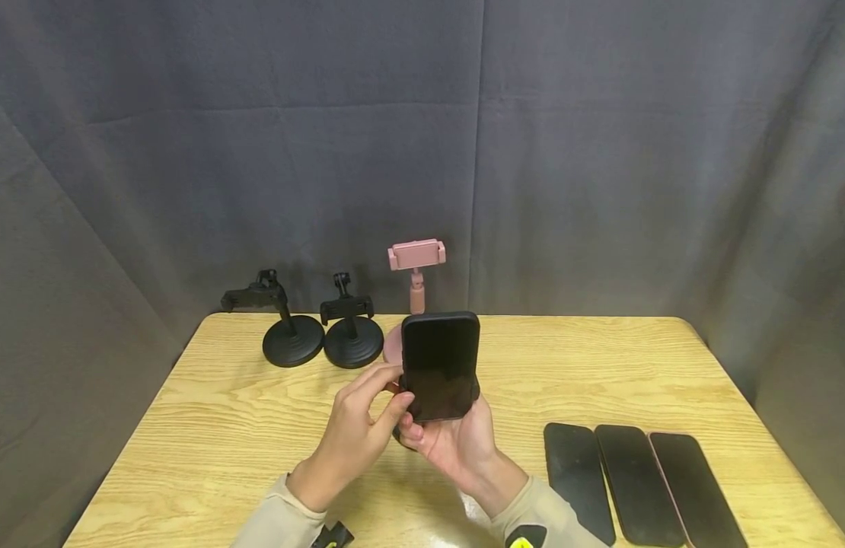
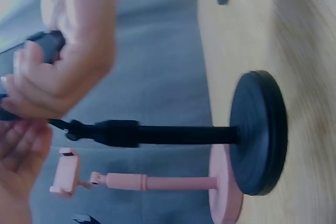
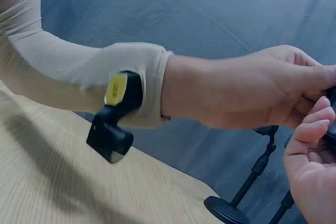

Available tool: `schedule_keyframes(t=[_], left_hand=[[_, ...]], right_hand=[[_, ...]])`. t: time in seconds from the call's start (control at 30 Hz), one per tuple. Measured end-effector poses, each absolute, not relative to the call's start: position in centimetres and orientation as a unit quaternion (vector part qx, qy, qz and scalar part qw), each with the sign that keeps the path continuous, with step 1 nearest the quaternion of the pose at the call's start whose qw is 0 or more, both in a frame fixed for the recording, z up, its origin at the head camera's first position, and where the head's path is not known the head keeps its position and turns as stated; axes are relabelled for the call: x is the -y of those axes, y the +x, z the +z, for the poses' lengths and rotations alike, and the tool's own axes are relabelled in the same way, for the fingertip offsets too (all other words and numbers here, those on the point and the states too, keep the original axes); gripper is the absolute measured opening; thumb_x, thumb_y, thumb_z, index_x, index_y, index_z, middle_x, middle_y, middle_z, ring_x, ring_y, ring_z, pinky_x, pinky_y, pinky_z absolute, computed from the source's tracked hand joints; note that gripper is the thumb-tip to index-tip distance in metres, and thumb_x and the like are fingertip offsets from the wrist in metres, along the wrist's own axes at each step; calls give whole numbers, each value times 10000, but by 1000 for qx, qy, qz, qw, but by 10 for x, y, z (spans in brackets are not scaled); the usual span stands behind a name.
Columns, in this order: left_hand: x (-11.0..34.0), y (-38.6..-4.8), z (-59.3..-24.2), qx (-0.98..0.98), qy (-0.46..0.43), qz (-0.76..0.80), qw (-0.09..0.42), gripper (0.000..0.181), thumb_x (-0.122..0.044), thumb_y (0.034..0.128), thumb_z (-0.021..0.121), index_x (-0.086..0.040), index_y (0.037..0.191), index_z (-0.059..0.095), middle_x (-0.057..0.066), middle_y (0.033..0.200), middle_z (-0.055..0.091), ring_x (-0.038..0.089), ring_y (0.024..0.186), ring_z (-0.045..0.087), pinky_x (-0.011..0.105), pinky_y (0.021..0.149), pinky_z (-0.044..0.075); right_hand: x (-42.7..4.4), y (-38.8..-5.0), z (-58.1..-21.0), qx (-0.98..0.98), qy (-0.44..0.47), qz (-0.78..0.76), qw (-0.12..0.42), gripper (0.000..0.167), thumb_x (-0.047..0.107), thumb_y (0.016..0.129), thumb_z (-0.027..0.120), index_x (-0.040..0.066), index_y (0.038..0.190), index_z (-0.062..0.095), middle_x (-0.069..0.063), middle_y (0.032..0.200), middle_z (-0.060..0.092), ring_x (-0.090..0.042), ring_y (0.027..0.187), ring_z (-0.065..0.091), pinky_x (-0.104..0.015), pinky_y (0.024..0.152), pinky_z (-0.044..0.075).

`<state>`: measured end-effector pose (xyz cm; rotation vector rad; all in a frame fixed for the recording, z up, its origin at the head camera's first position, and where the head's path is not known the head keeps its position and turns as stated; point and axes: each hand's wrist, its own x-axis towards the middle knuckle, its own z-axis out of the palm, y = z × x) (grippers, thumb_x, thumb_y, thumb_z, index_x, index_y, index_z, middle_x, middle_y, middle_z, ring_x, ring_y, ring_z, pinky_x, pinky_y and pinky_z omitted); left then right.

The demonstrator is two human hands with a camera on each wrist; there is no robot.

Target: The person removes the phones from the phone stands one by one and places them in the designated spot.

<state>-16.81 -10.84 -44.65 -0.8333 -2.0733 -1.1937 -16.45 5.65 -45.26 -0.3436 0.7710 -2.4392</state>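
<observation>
A black smartphone (image 1: 441,358) stands upright in front of me, screen towards me. It sits at the clamp of a black phone stand, whose pole (image 2: 184,134) and round base (image 2: 260,132) show in the left wrist view. My left hand (image 1: 357,422) pinches the clamp's left side, thumb at the phone's lower edge. In the left wrist view, its fingers curl round a dark clamp end (image 2: 51,45). My right hand (image 1: 460,449) holds the stand's head from below, behind the phone's bottom; its fingers curl in the right wrist view. The phone hides part of the clamp.
Two black phone stands (image 1: 294,340) (image 1: 354,342) and a pink phone stand (image 1: 417,255) stand at the table's back left. Three dark phones (image 1: 578,479) (image 1: 638,483) (image 1: 696,487) lie side by side at front right. Grey curtains (image 1: 601,152) enclose the wooden table (image 1: 210,426).
</observation>
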Motion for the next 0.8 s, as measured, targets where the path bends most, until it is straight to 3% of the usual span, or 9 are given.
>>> schedule_keyframes(t=[0.1, 0.23, 0.8], left_hand=[[108, -163, -443, 784, -291, -468, 284, 173, -102, 951, 699, -41, 1112, 698, 62, 1017, 743, 164, 865, 695, 305, 827, 596], [104, -157, -441, 788, -253, -485, 281, 205, 13, 883, 733, -52, 1071, 686, 31, 935, 718, 129, 869, 670, 324, 856, 601], [98, -153, -442, 786, -247, -459, 332, 219, 36, 868, 725, -1, 1073, 658, 63, 908, 673, 160, 853, 649, 262, 825, 541]], right_hand=[[-56, -164, -452, -287, -127, -908, 276, 536, 557, 1049, 259, 165, 1098, 621, 9, 971, 666, -115, 741, 579, -217, 666, 436], [-55, -164, -453, -284, -131, -910, 273, 529, 554, 1051, 267, 159, 1088, 617, 3, 958, 670, -121, 735, 586, -223, 670, 441], [-59, -164, -456, -285, -165, -904, 273, 546, 538, 1064, 219, 160, 1106, 611, 15, 968, 671, -95, 711, 559, -200, 643, 413]])
